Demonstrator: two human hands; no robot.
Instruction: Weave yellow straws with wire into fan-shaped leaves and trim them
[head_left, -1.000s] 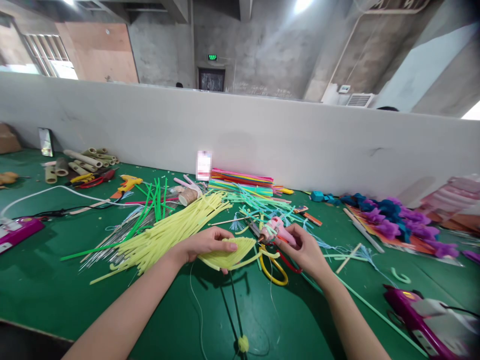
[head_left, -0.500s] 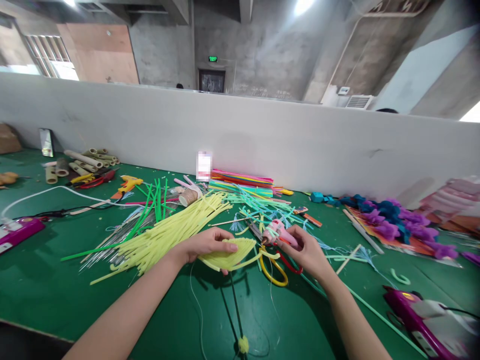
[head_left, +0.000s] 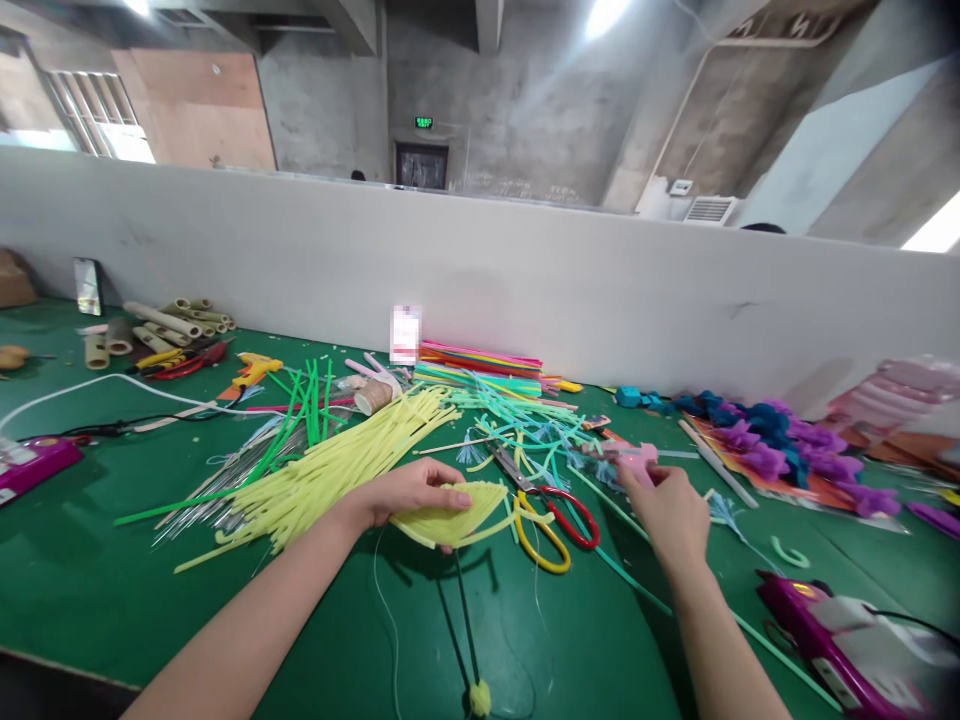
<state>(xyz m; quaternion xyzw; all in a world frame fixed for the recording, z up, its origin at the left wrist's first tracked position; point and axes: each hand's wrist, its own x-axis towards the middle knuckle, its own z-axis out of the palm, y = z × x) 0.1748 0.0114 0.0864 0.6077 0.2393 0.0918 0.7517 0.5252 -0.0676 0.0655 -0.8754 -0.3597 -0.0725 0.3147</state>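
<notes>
My left hand point(head_left: 409, 490) is closed on a folded yellow pipe-cleaner piece point(head_left: 457, 515), held just above the green table point(head_left: 112, 580). A dark stem point(head_left: 463, 620) runs down from that piece to a small yellow tuft point(head_left: 476, 698). My right hand point(head_left: 667, 510) grips a pink glue gun point(head_left: 637, 462) and rests on the table to the right of the scissors. Red and yellow handled scissors point(head_left: 551, 515) lie between my hands. A pile of long yellow pipe cleaners point(head_left: 337, 460) spreads out to the left of my left hand.
Green and teal pipe cleaners point(head_left: 517, 415) and a stack of coloured ones point(head_left: 480, 360) lie by the white partition point(head_left: 525, 280). Purple and blue fuzzy flowers point(head_left: 772, 440) sit at right. Magenta power strips point(head_left: 840, 630) lie at both sides. A yellow glue gun point(head_left: 255, 368) and cardboard tubes point(head_left: 165, 320) lie at left.
My right hand has carried the pink glue gun away from the yellow piece, to the right and down toward the table. My left hand has stayed put.
</notes>
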